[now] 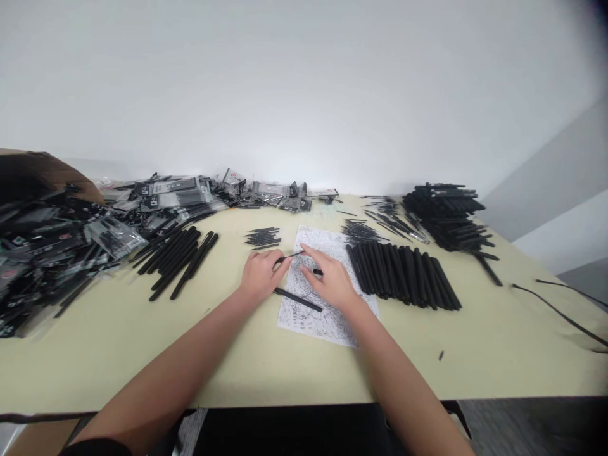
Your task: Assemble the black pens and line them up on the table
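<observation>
My left hand (261,272) is closed, thumb against fingers, on a thin black pen refill (295,254) that points right. At the refill's far end is the index fingertip of my right hand (332,278). A short black piece, apparently a pen cap (318,272), shows between my right thumb and index finger; the other fingers are hidden. Below both hands, a black pen barrel (299,299) lies slanted across a scribbled sheet of paper (342,329).
A row of black pens (403,275) lies right, with refills (363,232) behind it and stacked pens (441,215) farther back. Left are loose pens (178,259), more refills (263,237) and heaped plastic packets (61,247). Cables (560,310) cross the right edge.
</observation>
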The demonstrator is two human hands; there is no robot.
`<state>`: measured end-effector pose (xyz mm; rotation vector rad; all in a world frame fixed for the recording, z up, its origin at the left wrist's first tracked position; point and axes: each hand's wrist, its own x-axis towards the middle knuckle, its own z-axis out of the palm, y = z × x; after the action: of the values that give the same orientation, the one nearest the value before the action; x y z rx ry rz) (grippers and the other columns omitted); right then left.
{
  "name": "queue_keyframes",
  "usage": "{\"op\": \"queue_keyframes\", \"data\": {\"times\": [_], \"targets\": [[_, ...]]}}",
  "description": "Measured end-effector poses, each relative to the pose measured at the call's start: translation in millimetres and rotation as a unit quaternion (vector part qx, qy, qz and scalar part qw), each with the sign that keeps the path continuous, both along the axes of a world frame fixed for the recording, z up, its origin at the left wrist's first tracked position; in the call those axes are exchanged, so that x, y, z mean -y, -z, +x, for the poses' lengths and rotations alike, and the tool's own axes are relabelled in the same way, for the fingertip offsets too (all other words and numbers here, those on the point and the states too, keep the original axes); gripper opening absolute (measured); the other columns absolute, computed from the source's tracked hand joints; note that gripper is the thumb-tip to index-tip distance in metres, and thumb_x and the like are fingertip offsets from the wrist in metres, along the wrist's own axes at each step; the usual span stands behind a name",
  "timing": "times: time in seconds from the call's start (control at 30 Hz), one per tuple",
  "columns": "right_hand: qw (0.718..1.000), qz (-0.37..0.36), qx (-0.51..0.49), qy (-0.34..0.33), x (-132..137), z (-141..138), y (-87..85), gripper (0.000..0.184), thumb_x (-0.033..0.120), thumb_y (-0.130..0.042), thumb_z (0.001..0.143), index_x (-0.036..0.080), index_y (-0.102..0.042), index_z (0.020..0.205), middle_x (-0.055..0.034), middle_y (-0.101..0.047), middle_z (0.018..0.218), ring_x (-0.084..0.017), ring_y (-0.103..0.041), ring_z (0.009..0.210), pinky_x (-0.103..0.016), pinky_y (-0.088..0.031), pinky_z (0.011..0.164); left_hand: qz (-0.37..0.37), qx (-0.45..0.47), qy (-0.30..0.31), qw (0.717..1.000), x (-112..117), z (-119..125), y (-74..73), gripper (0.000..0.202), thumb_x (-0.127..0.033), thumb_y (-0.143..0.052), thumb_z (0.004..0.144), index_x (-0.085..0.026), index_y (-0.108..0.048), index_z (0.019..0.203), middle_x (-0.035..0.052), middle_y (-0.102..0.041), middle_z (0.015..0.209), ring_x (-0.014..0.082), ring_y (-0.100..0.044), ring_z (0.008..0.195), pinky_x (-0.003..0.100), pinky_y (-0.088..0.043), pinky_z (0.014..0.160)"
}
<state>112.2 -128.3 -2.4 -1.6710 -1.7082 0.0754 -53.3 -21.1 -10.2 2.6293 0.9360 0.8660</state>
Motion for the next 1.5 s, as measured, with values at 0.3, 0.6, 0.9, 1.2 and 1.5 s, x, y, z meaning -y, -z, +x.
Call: {"op": "queue_keyframes", "data": {"times": [0.3, 0.6, 0.9, 1.2, 1.5], "targets": [[0.999, 0.004, -0.026, -0.028, 1, -4, -5.5, 0.037, 0.026, -0.049, 0.095, 0.025, -0.061, 0.130, -0.0037, -0.069, 0.125, -0.020, -0.067, 0.111, -0.036, -0.054, 0.097, -0.002, 0.014, -0.008, 1.000, -1, 0, 0.5, 0.026, -0.039, -0.054, 0.094, -0.019, -0.062, 0.079, 0.0003, -0.065, 0.064, 0.0169, -0.062, 0.066, 0.032, -0.039, 0.076], [0.997, 0.004, -0.040, -0.064, 0, -5, -2.9, 0.041, 0.026, -0.051, 0.093, 0.024, -0.060, 0.133, -0.0045, -0.068, 0.128, -0.020, -0.067, 0.112, -0.035, -0.054, 0.096, 0.009, 0.013, 0.007, 1.000, -2, 0, 1.2, 0.025, -0.036, -0.054, 0.095, -0.018, -0.063, 0.079, -0.0006, -0.064, 0.064, 0.0161, -0.061, 0.064, 0.031, -0.039, 0.075], [0.996, -0.023, -0.072, -0.054, -1, -7, -2.7, 0.042, 0.027, -0.049, 0.094, 0.029, -0.059, 0.134, -0.0018, -0.067, 0.128, -0.022, -0.069, 0.109, -0.037, -0.056, 0.092, 0.007, -0.002, 0.021, 1.000, -3, 1, 1.9, 0.025, -0.039, -0.055, 0.095, -0.019, -0.062, 0.082, 0.0005, -0.068, 0.070, 0.0164, -0.063, 0.066, 0.033, -0.040, 0.078], [0.957, 0.084, -0.202, 0.188, -2, 33, -4.4, 0.040, 0.037, -0.059, 0.085, 0.021, -0.066, 0.121, -0.0091, -0.070, 0.121, -0.026, -0.066, 0.113, -0.042, -0.054, 0.094, -0.019, -0.007, 0.006, 1.000, -4, 1, 2.4, 0.020, -0.039, -0.060, 0.091, -0.021, -0.061, 0.082, 0.0008, -0.067, 0.070, 0.0185, -0.064, 0.070, 0.032, -0.041, 0.077], [0.859, 0.109, -0.398, 0.304, 1, 65, -1.2, 0.056, 0.043, -0.064, 0.075, 0.017, -0.062, 0.125, -0.0125, -0.066, 0.126, -0.019, -0.070, 0.074, -0.021, -0.047, 0.034, -0.039, 0.009, -0.021, 0.999, -5, 1, 2.4, 0.012, -0.030, -0.059, 0.089, -0.021, -0.060, 0.081, 0.0018, -0.070, 0.075, 0.0182, -0.063, 0.070, 0.032, -0.043, 0.073]]}}
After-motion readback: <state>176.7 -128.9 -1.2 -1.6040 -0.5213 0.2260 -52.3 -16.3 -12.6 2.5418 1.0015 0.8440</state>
